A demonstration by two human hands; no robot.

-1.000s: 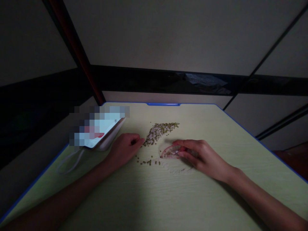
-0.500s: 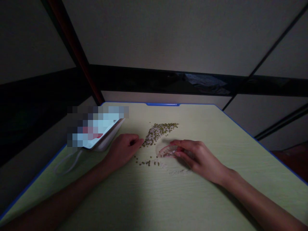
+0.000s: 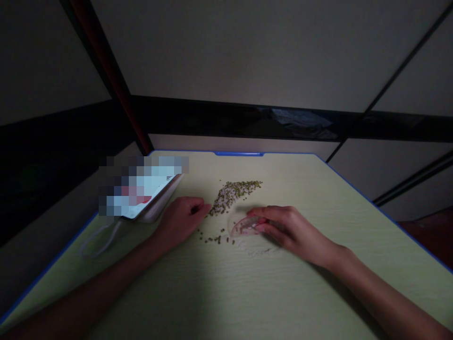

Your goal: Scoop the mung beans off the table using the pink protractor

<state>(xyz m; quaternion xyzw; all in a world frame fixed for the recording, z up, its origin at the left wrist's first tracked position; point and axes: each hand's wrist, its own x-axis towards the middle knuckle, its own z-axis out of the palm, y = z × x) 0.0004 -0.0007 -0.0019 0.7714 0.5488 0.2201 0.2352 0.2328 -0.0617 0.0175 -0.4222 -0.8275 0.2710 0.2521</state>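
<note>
My right hand (image 3: 288, 231) holds a small clear dish with a reddish rim (image 3: 244, 226) between thumb and fingers, tilted low over the table. Some pale bits show in or through it. Just beyond lies a pile of small green beans mixed with white grains (image 3: 231, 196). My left hand (image 3: 184, 219) rests closed on the table, its thumb side at the pile's near-left edge; nothing shows in its fingers. Several loose green beans (image 3: 214, 239) lie scattered between the hands. A thin patch of white grains (image 3: 260, 248) spreads just below the dish.
On the left, a phone with a lit, partly blurred screen (image 3: 141, 208) leans on a pale stand. A white cord loop (image 3: 97, 252) hangs beside it. The pale wooden table (image 3: 240, 297) has a blue edge, and a blue strip (image 3: 239, 154) sits at its far side. Cabinet panels rise behind.
The clear dish in my right hand has shifted slightly and changed its tilt. Some loose beans near it have moved a little. My left hand has stayed in place.
</note>
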